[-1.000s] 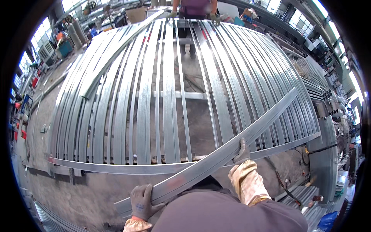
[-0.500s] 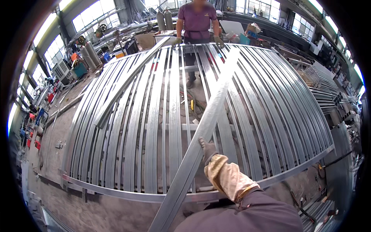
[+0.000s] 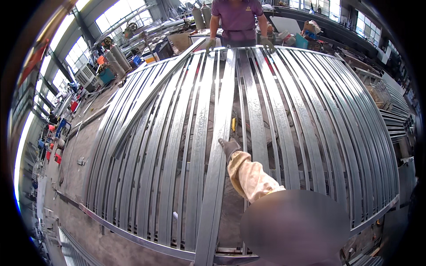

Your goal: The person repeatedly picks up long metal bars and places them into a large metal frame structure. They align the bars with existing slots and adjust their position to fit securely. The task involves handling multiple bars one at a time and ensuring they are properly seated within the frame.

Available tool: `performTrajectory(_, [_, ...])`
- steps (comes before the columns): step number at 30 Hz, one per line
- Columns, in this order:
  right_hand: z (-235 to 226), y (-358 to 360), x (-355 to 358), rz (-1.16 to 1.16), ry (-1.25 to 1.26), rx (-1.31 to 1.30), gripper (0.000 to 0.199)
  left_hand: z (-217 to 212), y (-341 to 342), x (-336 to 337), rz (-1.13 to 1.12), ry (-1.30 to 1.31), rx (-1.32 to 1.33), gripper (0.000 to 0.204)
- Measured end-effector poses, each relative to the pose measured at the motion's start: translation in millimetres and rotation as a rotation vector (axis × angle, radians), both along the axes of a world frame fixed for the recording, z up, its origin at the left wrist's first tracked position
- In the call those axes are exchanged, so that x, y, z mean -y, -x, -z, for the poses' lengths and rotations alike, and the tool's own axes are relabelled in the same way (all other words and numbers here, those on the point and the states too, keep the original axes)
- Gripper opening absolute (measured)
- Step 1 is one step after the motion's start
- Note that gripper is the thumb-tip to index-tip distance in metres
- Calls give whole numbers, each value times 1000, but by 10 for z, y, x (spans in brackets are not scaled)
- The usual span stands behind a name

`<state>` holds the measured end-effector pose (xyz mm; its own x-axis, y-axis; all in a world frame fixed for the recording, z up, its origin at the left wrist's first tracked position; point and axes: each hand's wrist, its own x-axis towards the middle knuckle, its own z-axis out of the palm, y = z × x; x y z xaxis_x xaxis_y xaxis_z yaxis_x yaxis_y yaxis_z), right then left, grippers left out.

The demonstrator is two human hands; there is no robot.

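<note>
My right hand (image 3: 229, 147), in a dark grey glove with a pale sleeve guard behind it, is closed on the right edge of a long galvanized steel tube (image 3: 216, 177). The tube runs from the near edge of a slatted steel frame (image 3: 166, 254) to its far edge, lying over the slats' line. My left hand does not show. Another steel tube (image 3: 146, 104) lies askew across the slats on the left.
Across the frame stands a person in a purple shirt (image 3: 239, 22), gloved hands resting at its far edge. A yellow object (image 3: 234, 124) lies on the floor below the slats. Gas cylinders (image 3: 116, 60) stand at the back left. A blurred oval covers the lower right.
The long tube has swung left at its far end, from slanting across the slats to lying nearly in line with them. My right hand has moved along with it.
</note>
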<state>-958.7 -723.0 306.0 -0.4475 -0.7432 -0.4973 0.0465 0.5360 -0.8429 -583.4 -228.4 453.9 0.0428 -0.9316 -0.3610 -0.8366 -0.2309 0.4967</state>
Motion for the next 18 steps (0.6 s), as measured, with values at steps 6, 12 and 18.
performTrajectory(6, [67, 536, 536, 97, 170, 37, 78, 319, 529, 430, 1, -40, 50, 111])
performTrajectory(12, [301, 914, 1021, 52, 171, 155, 91, 527, 1072, 715, 18, -14, -31, 119])
performTrajectory(18, [636, 1120, 925, 43, 346, 203, 93, 655, 1264, 876, 54, 66, -58, 115])
